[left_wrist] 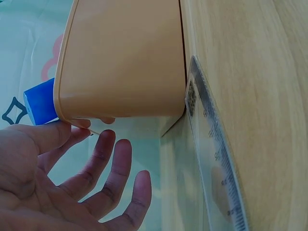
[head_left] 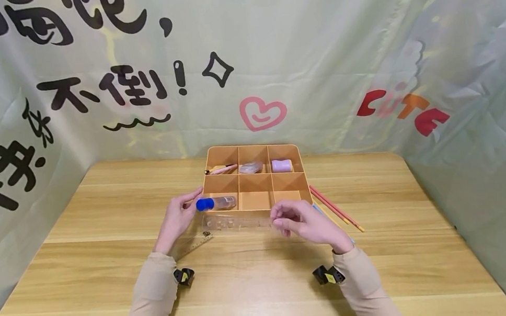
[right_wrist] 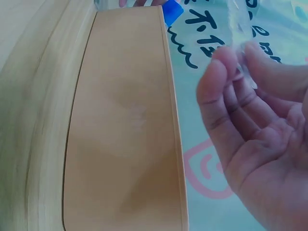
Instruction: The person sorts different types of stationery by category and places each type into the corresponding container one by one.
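Note:
A tan six-compartment organizer box (head_left: pixel 254 174) stands at the back of the table. My left hand (head_left: pixel 177 217) is at its left side, thumb at the rim near the blue cap and fingers loosely spread in the left wrist view. A clear bottle with a blue cap (head_left: pixel 205 204) lies over the front-left compartment, its cap jutting past the rim. In front of the box, my right hand (head_left: pixel 305 222) pinches a clear plastic strip (head_left: pixel 237 222) between thumb and fingers. The strip (right_wrist: pixel 239 21) is partly out of the right wrist view.
A clear ruler (head_left: pixel 195 247) lies left of the box. Red pencils (head_left: pixel 335 207), with yellow and blue ones beside them, lie to the right. The back compartments hold pink pens (head_left: pixel 223 169), a clear packet (head_left: pixel 251 167) and a purple item (head_left: pixel 281 166). A printed curtain (head_left: pixel 327 64) hangs behind.

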Demonstrator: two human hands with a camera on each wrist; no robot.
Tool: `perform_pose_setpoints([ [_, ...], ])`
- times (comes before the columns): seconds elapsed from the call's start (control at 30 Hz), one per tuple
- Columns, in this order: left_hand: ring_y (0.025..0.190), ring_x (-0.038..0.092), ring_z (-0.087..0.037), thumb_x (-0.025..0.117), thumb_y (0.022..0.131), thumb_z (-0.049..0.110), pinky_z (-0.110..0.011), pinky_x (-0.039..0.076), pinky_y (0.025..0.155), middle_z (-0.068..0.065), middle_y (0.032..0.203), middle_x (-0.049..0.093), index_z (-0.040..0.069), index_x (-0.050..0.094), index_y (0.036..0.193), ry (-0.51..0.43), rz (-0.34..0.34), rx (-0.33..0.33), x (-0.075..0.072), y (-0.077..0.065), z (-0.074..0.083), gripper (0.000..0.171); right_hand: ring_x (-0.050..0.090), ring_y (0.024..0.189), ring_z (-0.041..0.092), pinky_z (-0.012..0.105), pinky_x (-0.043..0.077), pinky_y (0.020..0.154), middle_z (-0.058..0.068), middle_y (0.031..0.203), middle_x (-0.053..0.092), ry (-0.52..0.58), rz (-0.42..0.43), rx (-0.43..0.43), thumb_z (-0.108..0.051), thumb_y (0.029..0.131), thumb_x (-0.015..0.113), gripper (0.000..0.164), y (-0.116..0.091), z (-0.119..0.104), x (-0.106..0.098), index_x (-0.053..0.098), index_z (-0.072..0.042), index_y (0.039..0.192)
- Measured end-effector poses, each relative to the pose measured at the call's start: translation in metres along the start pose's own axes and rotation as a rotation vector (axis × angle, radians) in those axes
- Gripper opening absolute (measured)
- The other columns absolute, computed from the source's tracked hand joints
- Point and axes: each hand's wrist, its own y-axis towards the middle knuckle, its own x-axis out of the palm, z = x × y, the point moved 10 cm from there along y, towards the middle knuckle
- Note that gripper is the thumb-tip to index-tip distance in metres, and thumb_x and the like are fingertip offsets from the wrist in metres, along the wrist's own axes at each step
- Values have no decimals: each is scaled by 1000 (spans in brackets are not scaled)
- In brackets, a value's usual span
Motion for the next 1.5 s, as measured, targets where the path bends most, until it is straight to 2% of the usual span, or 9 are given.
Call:
perform_pose_setpoints([
  [0.23, 59, 49, -19, 56, 96, 7, -21, 36, 45, -28, 121, 60, -5, 61, 125, -9, -6, -9, 0, -1, 1, 31, 56, 59, 41, 25, 51, 53, 25, 71, 58, 41, 103, -43, 14, 90, 54, 3, 0, -30, -13, 57, 13, 92],
  [0.3, 63, 55, -24, 56, 96, 6, -20, 38, 45, -28, 120, 61, -5, 61, 124, -13, -3, -3, 0, -1, 2, 31, 57, 59, 36, 26, 52, 54, 26, 72, 58, 47, 134, -50, 14, 91, 54, 4, 0, -32, -16, 56, 14, 94],
  [0.4, 67, 57, -27, 57, 96, 6, -21, 38, 47, -29, 119, 61, -6, 61, 123, -15, 6, 9, 0, -1, 3, 30, 59, 61, 35, 38, 56, 56, 26, 76, 58, 51, 194, -42, 13, 91, 54, 6, -1, -34, -21, 56, 15, 96],
  [0.53, 69, 56, -24, 57, 96, 6, -22, 37, 48, -29, 119, 61, -6, 62, 123, -12, 11, 10, 0, 0, 2, 30, 58, 62, 41, 39, 57, 56, 27, 77, 59, 76, 280, -53, 15, 89, 55, 8, -2, -26, -29, 54, 18, 97],
  [0.7, 69, 54, -24, 57, 96, 7, -23, 36, 49, -28, 120, 61, -6, 61, 124, -10, 2, 5, 1, 0, 1, 31, 60, 61, 31, 23, 54, 56, 24, 74, 59, 123, 392, -82, 14, 89, 56, 9, -4, -7, -41, 55, 17, 98],
  [1.0, 74, 57, -27, 57, 96, 6, -23, 37, 49, -28, 121, 60, -7, 61, 124, -19, -2, -1, 1, -1, 0, 31, 59, 62, 18, 24, 55, 56, 31, 75, 56, 244, 534, -135, 11, 92, 53, 10, -10, -1, -55, 53, 19, 99],
  [1.2, 68, 54, -24, 57, 96, 7, -22, 35, 47, -29, 121, 59, -7, 60, 124, -18, -7, -6, 1, -1, -1, 32, 59, 61, 14, 18, 54, 56, 25, 74, 56, 284, 630, -153, 12, 92, 54, 12, -15, 3, -66, 52, 21, 100],
  [1.37, 62, 48, -18, 57, 96, 7, -22, 34, 47, -28, 121, 60, -6, 61, 124, -16, -3, -3, 1, -1, 0, 31, 60, 60, 13, 18, 55, 56, 16, 74, 57, 297, 715, -164, 10, 91, 56, 13, -20, 4, -74, 54, 19, 101],
  [1.5, 62, 49, -19, 57, 96, 7, -22, 34, 47, -28, 120, 61, -6, 61, 124, -15, 0, -2, 1, -1, 0, 31, 60, 60, 14, 18, 55, 56, 13, 75, 58, 301, 757, -154, 7, 91, 58, 15, -22, 5, -78, 56, 18, 100],
])
